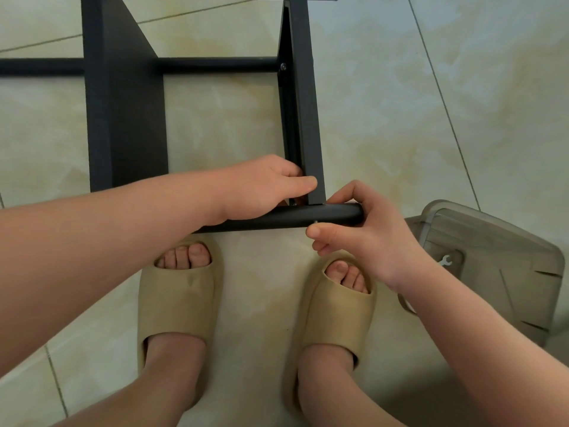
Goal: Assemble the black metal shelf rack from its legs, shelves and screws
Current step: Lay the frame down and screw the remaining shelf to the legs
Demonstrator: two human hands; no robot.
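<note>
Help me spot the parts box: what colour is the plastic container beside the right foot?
The container is translucent grey, seen best in the head view.

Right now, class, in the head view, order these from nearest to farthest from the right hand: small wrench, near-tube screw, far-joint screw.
1. Near-tube screw, beside the right hand's thumb.
2. Small wrench, in the grey tray rightward.
3. Far-joint screw, farther up the rack.
</note>
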